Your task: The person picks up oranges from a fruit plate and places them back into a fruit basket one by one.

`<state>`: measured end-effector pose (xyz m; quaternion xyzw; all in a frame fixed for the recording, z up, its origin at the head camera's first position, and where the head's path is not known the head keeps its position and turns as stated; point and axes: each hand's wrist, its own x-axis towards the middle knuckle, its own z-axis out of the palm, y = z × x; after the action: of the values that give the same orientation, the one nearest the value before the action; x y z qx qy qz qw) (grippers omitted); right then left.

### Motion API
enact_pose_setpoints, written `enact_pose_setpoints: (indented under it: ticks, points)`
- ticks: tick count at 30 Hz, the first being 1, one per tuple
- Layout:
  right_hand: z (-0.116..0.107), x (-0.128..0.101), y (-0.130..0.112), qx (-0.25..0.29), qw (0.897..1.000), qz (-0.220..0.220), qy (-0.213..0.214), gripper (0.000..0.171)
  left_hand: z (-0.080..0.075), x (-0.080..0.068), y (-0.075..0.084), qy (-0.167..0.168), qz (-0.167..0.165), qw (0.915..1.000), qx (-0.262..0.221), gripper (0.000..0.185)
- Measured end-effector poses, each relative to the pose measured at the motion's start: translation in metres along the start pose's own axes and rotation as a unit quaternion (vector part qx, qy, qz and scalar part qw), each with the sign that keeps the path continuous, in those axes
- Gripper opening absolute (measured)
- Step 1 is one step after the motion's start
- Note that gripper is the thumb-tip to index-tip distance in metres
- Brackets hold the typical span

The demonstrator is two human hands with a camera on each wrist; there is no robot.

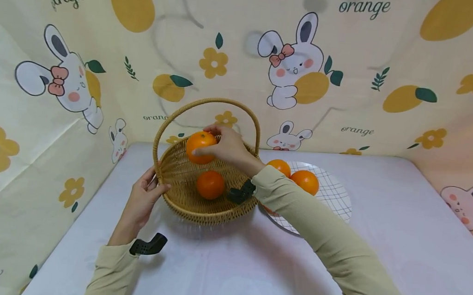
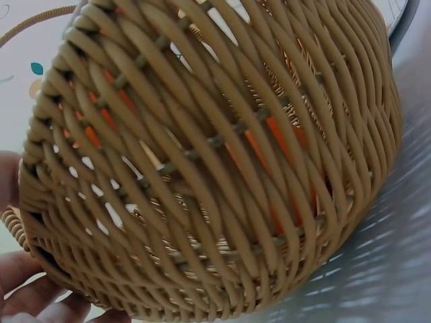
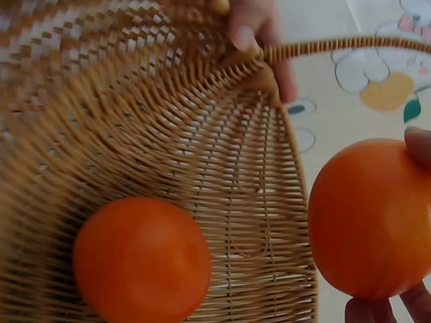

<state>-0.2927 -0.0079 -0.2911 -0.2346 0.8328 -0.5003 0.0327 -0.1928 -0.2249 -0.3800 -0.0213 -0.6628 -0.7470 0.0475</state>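
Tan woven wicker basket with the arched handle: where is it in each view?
Head: tan woven wicker basket, just left of centre.
Left wrist: its outer side fills most of the picture.
Right wrist: its inside spans the left and middle.
Shared landmark: the bare left hand at its rim.

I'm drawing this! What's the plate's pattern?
White plate, thin dark grid lines; clearest in the head view.

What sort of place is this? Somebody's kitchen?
Probably a small indoor filming corner rather than a kitchen, though little else shows: a printed sheet with rabbits and fruit surrounds the back and sides of a pale tabletop, and a black device sits at each wrist.
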Motion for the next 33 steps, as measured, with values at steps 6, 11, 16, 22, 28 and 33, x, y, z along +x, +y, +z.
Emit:
enact_pose_setpoints:
  ticks: [6, 11, 16, 22, 28, 33]
  points:
    - [0.013, 0.019, 0.004, -0.028, 0.999, 0.003, -0.02, 0.06, 0.0, 0.001, -0.002, -0.002, 0.003, 1.0, 0.002, 0.071]
    - [0.025, 0.027, 0.005, -0.025, 0.999, 0.015, -0.04, 0.058, 0.0, 0.002, -0.001, -0.002, 0.01, 0.9999, 0.005, 0.071]
    - [0.034, 0.033, 0.01, -0.026, 0.998, 0.032, -0.049, 0.055, -0.001, 0.003, -0.001, 0.0, 0.007, 0.9999, 0.009, 0.071]
    - [0.039, 0.039, 0.022, -0.045, 0.993, 0.054, -0.092, 0.054, 0.001, 0.005, -0.003, 0.001, 0.013, 0.9999, -0.005, 0.071]
    - [0.041, 0.042, 0.032, -0.058, 0.986, 0.07, -0.141, 0.055, 0.001, 0.005, -0.004, 0.005, 0.001, 1.0, 0.003, 0.072]
    - [0.047, 0.043, 0.035, -0.041, 0.985, 0.08, -0.15, 0.056, -0.001, 0.004, -0.003, 0.007, -0.002, 1.0, 0.006, 0.073]
